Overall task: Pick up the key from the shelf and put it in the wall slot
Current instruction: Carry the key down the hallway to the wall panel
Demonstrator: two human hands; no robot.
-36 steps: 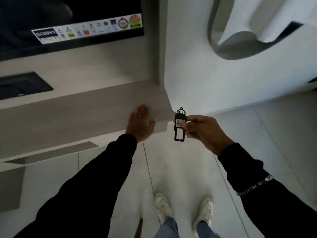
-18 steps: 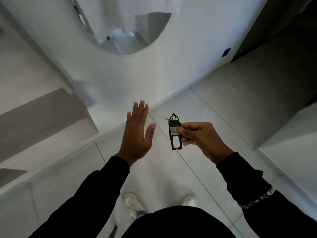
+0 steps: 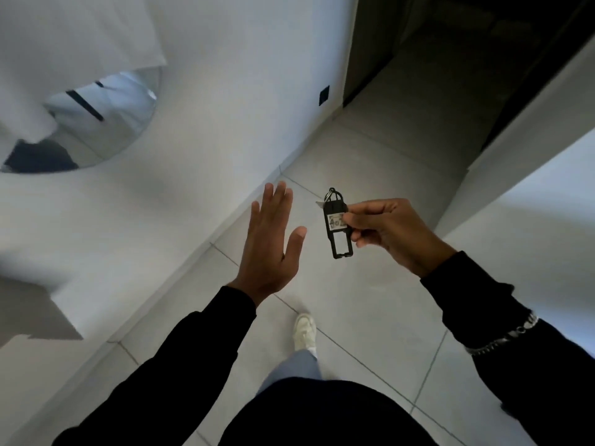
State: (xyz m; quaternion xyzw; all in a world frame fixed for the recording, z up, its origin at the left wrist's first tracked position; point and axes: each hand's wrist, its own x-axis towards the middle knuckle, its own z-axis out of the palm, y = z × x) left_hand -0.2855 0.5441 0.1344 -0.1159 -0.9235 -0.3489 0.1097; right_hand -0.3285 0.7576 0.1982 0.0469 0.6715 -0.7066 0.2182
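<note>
My right hand (image 3: 388,231) pinches a black plastic key tag (image 3: 338,226) with a white label, a ring at its top and a small metal key tip showing behind it. The tag hangs upright over the tiled floor. My left hand (image 3: 270,243) is raised flat beside it, fingers together and thumb out, holding nothing. A small black square plate (image 3: 324,95) sits low on the white wall ahead. The shelf's corner (image 3: 35,310) shows at the lower left.
A round mirror (image 3: 96,123) hangs on the white wall to the left. A dark doorway (image 3: 418,59) opens ahead at the right, with a white wall (image 3: 531,204) on the right side. Grey floor tiles (image 3: 370,156) lead forward; one white shoe (image 3: 304,331) is stepping.
The view has swung right, away from the shelf toward the doorway. My left hand came off the shelf and now hovers in the air. My right hand keeps the key tag.
</note>
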